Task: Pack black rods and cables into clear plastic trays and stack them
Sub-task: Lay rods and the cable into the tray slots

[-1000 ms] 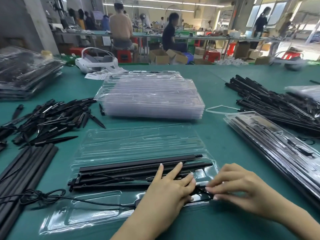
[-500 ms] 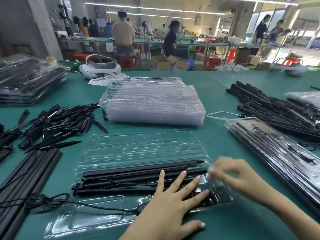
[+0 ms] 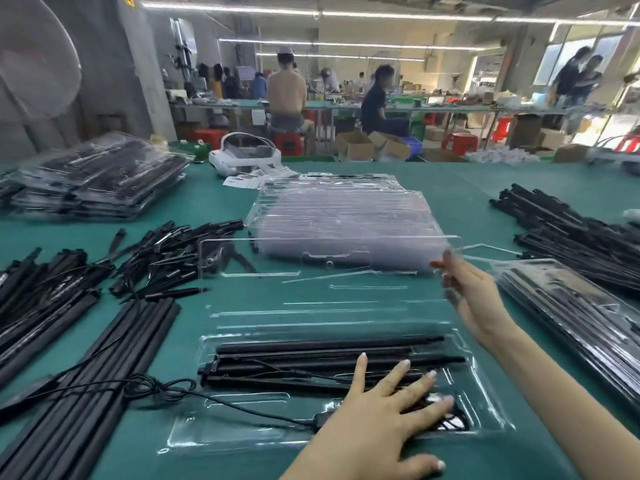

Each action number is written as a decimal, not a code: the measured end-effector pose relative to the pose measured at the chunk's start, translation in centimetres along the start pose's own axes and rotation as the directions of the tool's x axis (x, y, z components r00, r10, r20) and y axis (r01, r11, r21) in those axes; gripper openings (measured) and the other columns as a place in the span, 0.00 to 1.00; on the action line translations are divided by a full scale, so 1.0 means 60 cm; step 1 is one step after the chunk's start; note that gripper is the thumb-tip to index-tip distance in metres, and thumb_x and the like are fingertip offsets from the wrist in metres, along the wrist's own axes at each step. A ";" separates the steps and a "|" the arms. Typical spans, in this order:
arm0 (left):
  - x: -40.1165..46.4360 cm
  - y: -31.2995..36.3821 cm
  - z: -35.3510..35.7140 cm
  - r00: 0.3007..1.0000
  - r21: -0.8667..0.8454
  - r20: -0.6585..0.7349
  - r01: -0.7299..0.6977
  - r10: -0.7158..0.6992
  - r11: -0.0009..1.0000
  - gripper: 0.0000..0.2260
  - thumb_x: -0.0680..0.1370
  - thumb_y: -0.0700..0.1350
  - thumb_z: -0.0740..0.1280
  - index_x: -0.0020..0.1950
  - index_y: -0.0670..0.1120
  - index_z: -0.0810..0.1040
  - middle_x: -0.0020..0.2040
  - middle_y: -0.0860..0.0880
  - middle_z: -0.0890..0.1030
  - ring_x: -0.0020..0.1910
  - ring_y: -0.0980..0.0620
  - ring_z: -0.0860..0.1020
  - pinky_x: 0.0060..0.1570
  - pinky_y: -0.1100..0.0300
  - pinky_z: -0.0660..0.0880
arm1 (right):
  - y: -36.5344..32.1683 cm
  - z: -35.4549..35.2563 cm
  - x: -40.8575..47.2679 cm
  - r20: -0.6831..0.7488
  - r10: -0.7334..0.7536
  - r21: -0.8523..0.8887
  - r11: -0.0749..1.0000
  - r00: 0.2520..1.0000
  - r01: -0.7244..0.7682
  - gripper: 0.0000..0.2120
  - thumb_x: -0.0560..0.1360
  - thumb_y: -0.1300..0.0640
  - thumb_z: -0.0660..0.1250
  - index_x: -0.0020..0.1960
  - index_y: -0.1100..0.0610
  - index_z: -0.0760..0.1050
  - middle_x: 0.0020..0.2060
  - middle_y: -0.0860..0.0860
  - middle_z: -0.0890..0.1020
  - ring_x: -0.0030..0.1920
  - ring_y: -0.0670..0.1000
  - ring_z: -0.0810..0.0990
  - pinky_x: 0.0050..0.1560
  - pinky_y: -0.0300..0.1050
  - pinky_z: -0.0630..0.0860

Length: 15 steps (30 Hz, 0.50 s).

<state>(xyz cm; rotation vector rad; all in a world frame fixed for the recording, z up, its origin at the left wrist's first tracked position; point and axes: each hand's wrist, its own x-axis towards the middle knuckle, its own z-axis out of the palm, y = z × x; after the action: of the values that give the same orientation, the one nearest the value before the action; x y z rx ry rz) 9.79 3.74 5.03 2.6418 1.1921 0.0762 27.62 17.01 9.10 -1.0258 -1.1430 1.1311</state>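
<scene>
A clear clamshell tray point(image 3: 194, 431) lies open in front of me on the green table. Several black rods point(image 3: 311, 355) lie side by side in its near half, with a black cable point(image 3: 145, 389) trailing out to the left. My left hand point(image 3: 377, 420) presses flat, fingers spread, on the rods and the coiled cable at the tray's right end. My right hand point(image 3: 474, 299) grips the right edge of the tray's clear lid half point(image 3: 329, 271), which stands raised and tilted towards me.
A stack of empty clear trays point(image 3: 346, 216) stands behind. Packed trays lie at the right point(image 3: 568, 306) and far left point(image 3: 100, 178). Loose rod piles lie at right point(image 3: 571, 230) and left point(image 3: 90, 368), with small black spikes point(image 3: 173, 251). A white headset point(image 3: 242, 157) sits at the back.
My right hand left the tray's right end, took the far lid half by its edge and lifted it up from the table. My left hand stayed pressing on the rods.
</scene>
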 end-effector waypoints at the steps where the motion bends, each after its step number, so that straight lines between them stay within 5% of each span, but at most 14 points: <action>1: 0.000 -0.001 0.001 1.000 -0.004 0.001 -0.001 0.001 1.000 0.29 0.80 0.62 0.54 0.76 0.63 0.44 0.78 0.59 0.41 0.76 0.53 0.35 0.65 0.37 0.24 | -0.007 -0.003 -0.010 0.028 -0.078 0.071 0.995 0.997 0.076 0.20 0.61 0.35 0.69 0.36 0.52 0.84 0.35 0.45 0.82 0.38 0.43 0.77 0.45 0.41 0.69; 5: -0.003 0.004 -0.007 1.000 -0.018 0.014 0.002 -0.002 1.000 0.28 0.80 0.61 0.55 0.77 0.63 0.45 0.78 0.58 0.42 0.76 0.53 0.36 0.66 0.38 0.25 | -0.025 -0.034 -0.038 0.339 -0.253 0.117 0.967 0.906 0.226 0.29 0.61 0.25 0.66 0.36 0.51 0.84 0.37 0.49 0.85 0.43 0.49 0.84 0.49 0.38 0.77; 9: -0.008 0.003 -0.011 1.000 0.001 -0.004 -0.021 0.021 1.000 0.28 0.81 0.59 0.55 0.77 0.60 0.46 0.78 0.58 0.43 0.76 0.53 0.36 0.67 0.39 0.26 | -0.070 -0.064 -0.077 0.653 0.036 -0.286 0.937 0.756 0.202 0.34 0.63 0.21 0.57 0.50 0.45 0.82 0.41 0.53 0.85 0.44 0.51 0.84 0.45 0.38 0.78; 10: -0.009 0.005 -0.015 1.000 0.005 0.003 -0.022 0.022 1.000 0.28 0.81 0.58 0.55 0.78 0.60 0.46 0.78 0.58 0.42 0.76 0.54 0.36 0.67 0.39 0.26 | -0.075 -0.065 -0.089 0.700 0.082 -0.443 0.829 0.710 0.341 0.32 0.66 0.22 0.55 0.57 0.40 0.79 0.44 0.49 0.84 0.45 0.47 0.83 0.45 0.37 0.77; 13: -0.003 0.006 -0.025 0.999 -0.048 0.030 -0.037 0.039 0.998 0.28 0.81 0.54 0.60 0.78 0.56 0.51 0.78 0.57 0.42 0.76 0.56 0.36 0.68 0.40 0.27 | -0.056 -0.039 -0.130 0.755 0.134 -0.653 0.240 0.642 0.718 0.28 0.67 0.21 0.48 0.63 0.27 0.66 0.49 0.36 0.75 0.51 0.36 0.74 0.48 0.30 0.72; 15: -0.025 -0.006 -0.033 0.996 -0.157 -0.024 -0.086 0.083 0.984 0.28 0.80 0.49 0.63 0.78 0.53 0.55 0.79 0.57 0.46 0.76 0.60 0.39 0.71 0.42 0.31 | -0.041 -0.012 -0.158 0.764 0.051 -0.642 0.166 0.643 0.749 0.27 0.69 0.22 0.48 0.60 0.32 0.72 0.47 0.37 0.73 0.48 0.37 0.74 0.48 0.34 0.72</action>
<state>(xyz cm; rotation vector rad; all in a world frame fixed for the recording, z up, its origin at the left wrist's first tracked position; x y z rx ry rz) 8.24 3.21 6.94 2.5566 1.0330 0.2011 28.16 7.26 10.05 -1.0572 -2.7532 0.1232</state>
